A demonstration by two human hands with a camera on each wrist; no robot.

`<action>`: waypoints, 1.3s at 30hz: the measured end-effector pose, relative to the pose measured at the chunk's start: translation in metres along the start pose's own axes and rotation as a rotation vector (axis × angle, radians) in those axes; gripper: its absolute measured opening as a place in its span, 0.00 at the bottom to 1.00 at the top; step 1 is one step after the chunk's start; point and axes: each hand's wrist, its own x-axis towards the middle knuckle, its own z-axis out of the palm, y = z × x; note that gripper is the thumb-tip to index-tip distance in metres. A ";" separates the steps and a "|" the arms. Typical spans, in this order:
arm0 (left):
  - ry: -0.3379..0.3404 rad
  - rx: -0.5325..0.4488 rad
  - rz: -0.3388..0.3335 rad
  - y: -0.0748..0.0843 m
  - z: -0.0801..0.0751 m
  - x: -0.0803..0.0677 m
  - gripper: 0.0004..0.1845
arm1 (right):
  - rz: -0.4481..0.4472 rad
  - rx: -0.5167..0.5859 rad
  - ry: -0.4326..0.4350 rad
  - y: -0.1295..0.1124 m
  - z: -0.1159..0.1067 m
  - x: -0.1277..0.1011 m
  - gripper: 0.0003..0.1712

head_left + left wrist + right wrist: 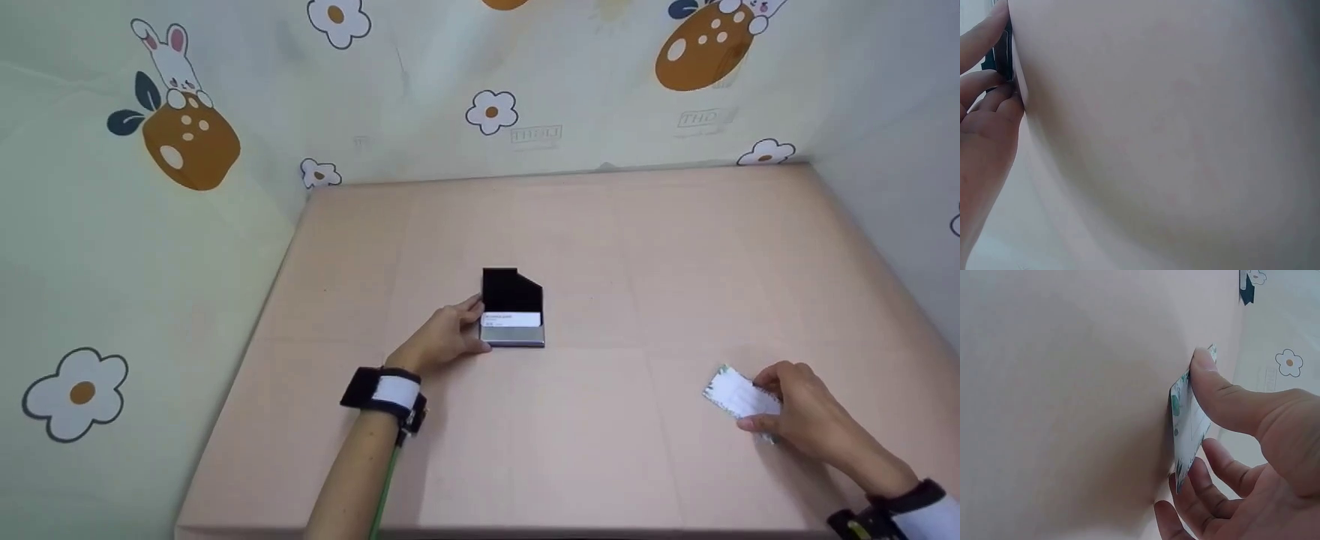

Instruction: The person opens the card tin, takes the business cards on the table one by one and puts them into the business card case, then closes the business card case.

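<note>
Near the middle of the table in the head view lies a business card case (512, 330), its black lid with one cut corner swung up. A white card with small print (511, 319) shows inside it. My left hand (442, 335) grips the case by its left edge, thumb at the lower corner; the left wrist view catches only a dark sliver of the case (1002, 53) beside the fingers. Off to the right, my right hand (806, 412) pinches a white card with a green leafy border (739, 394) between thumb and fingers, tilted just over the tabletop in the right wrist view.
A pinkish-beige cover (585, 442) spreads over the table, with faint fold lines. Pale cloth walls (420, 90) printed with flowers and rabbits stand at the back and both sides. A green cord (385, 487) runs along the left forearm.
</note>
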 end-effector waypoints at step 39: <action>0.006 0.003 -0.010 0.001 0.001 0.000 0.39 | -0.454 -0.488 0.295 -0.024 0.019 -0.010 0.21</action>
